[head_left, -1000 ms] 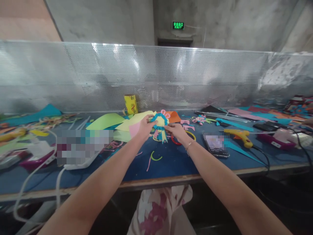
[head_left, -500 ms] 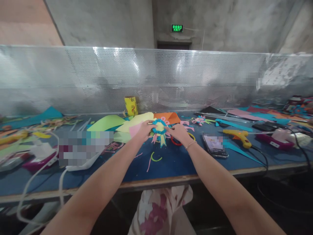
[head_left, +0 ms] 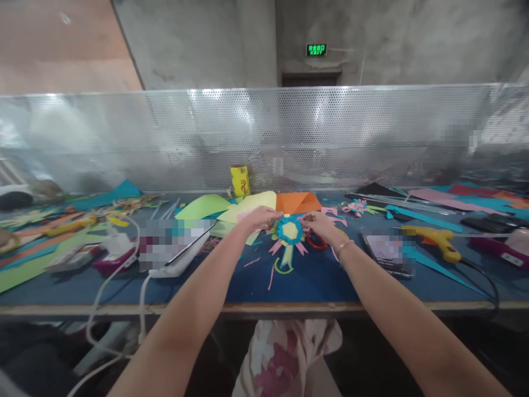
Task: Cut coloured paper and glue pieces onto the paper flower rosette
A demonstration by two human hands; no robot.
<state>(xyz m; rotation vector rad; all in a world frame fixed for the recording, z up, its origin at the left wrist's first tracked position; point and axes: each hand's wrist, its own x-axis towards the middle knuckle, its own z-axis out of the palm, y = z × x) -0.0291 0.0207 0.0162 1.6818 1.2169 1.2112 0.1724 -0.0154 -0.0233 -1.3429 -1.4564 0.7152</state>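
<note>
Between my hands is a paper rosette [head_left: 290,232], with a pleated blue ring, a pale yellow middle and yellow, blue and pink tails pointing toward me. My left hand [head_left: 264,217] pinches its upper left edge. On the other side, the fingers of my right hand [head_left: 320,225] are closed at its upper right edge. Below my right hand show the red handles of scissors [head_left: 317,241], partly covered. A green curved paper strip [head_left: 278,269] lies by the rosette's lower tail, with a thin pink strip [head_left: 271,278] beside it.
Coloured paper sheets, including an orange one [head_left: 296,202], lie behind my hands. To the right are a phone [head_left: 388,253] and a yellow glue gun [head_left: 438,241] with a cable. A tablet-like device [head_left: 182,259] and white cables are on the left. A perforated metal screen [head_left: 215,132] borders the table.
The rosette is lower and closer to me, tilted so its face and tails show more fully. Both hands still flank it. The whole view has shifted, with the table contents appearing further right.
</note>
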